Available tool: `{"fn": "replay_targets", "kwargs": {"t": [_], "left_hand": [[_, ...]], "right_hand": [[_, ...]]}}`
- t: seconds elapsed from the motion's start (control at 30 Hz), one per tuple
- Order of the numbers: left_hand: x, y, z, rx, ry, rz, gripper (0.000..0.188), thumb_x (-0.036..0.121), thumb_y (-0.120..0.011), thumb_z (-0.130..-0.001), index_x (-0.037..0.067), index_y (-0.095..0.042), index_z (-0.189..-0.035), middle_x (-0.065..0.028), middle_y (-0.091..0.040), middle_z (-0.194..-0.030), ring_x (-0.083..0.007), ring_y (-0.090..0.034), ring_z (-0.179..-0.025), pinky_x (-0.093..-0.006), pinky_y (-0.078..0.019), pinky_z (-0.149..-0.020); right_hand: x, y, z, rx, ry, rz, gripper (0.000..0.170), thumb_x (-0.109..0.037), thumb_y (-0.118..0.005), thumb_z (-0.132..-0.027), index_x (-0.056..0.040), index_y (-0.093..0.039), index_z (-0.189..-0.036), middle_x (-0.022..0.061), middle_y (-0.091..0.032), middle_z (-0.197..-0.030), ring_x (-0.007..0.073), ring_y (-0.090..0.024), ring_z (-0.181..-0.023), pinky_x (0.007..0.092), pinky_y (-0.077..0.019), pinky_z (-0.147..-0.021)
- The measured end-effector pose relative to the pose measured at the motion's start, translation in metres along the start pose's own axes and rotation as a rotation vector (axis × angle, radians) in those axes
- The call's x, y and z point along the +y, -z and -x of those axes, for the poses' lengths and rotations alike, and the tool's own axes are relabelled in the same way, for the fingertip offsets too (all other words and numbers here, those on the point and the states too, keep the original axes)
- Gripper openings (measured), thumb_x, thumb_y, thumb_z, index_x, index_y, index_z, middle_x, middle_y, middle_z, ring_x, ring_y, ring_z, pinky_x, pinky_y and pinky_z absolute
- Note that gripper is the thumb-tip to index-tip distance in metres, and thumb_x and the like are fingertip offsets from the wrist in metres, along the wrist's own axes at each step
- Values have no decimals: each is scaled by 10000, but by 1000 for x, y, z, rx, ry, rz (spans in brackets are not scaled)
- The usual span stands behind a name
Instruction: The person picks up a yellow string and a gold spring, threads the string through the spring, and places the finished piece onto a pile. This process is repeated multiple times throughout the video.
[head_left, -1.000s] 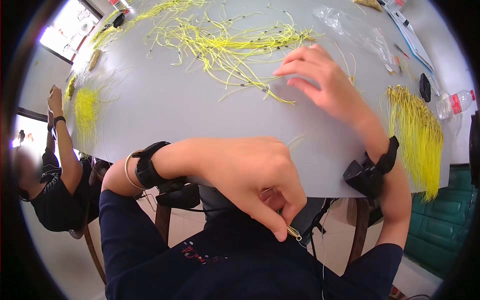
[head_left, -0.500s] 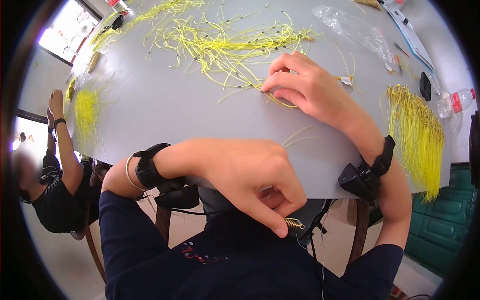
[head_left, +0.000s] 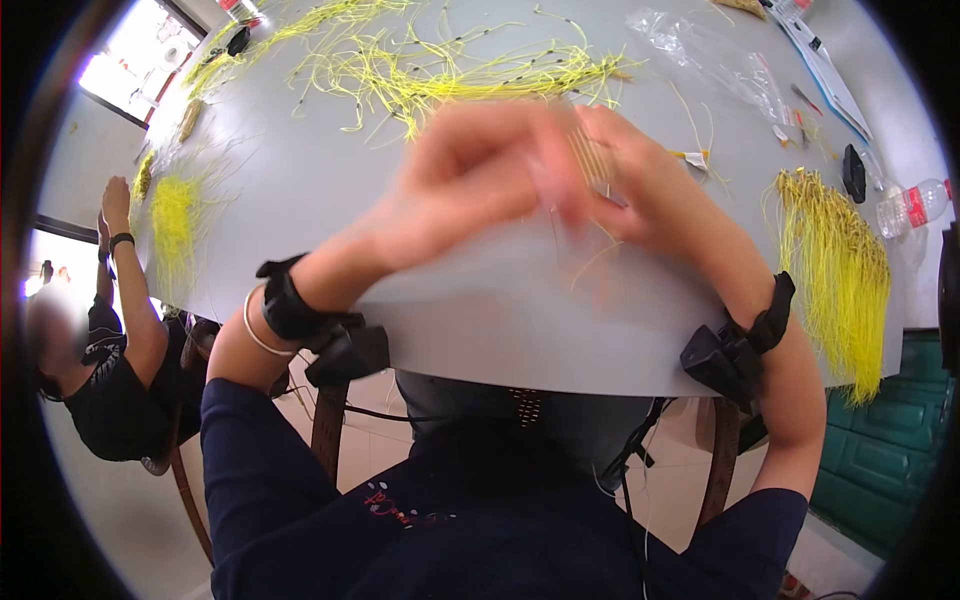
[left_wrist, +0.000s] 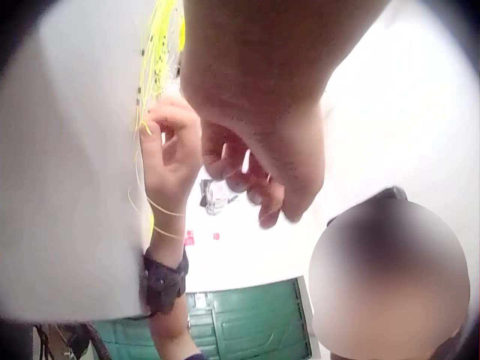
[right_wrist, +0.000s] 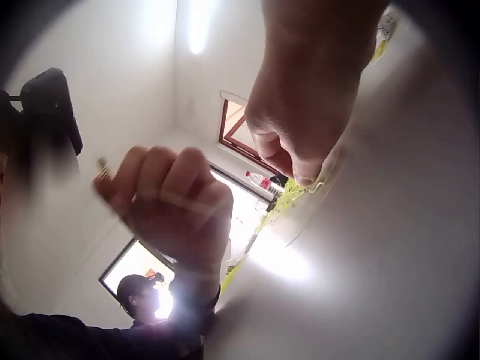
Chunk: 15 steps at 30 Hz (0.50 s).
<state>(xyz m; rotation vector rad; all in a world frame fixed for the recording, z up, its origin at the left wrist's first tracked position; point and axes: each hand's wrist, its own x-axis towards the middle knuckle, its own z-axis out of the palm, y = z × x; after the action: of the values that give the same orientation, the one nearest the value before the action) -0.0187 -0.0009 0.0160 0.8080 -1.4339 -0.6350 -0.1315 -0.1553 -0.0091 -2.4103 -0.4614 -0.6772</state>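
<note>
My left hand (head_left: 470,185) is raised over the table, blurred by motion, in front of the right hand in the head view. It holds a small gold wire spring (right_wrist: 103,166) at its curled fingers. My right hand (head_left: 655,185) is bent over the table on the right, and its thumb and finger pinch a thin yellow line (left_wrist: 145,127) in the left wrist view. Loops of yellow line also cross the right wrist there. Beyond both hands lies a tangled heap of yellow lines (head_left: 470,75) with small dark beads; the left hand covers its near part.
A thick bundle of yellow lines (head_left: 835,270) lies at the right table edge beside a water bottle (head_left: 912,208). Clear plastic bags (head_left: 710,60) and a clipboard (head_left: 815,60) lie at the back right. Another person (head_left: 110,365) sits at the left, near more yellow strands (head_left: 175,225).
My left hand has risen from below the table edge, moving forward to the right hand with the spring. My right hand moved left to the heap's loose ends, then slightly back right.
</note>
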Motion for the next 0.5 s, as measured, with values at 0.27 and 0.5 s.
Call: {"fn": "replay_targets", "kwargs": {"t": [0.27,0.5], "left_hand": [[-9,34,-17,460,250,-404,313,338,-596,-858,39,-596,-763,15,-568,-709,-37,-449,-573,-177,-359,-530],[-13,30,-12,236,314,-190,238,292,-440,-944,96,-532,-846,-38,-535,-932,-75,-477,-812,-232,-401,-744]], "right_hand": [[-10,8,-4,360,-86,-150,70,-40,-569,-799,-68,-533,-851,5,-577,-795,110,-512,-721,238,-368,-638],[-11,2,-2,513,-267,-424,93,-134,-549,-873,-49,-526,-901,-1,-574,-796,54,-538,-720,192,-335,-583]]}}
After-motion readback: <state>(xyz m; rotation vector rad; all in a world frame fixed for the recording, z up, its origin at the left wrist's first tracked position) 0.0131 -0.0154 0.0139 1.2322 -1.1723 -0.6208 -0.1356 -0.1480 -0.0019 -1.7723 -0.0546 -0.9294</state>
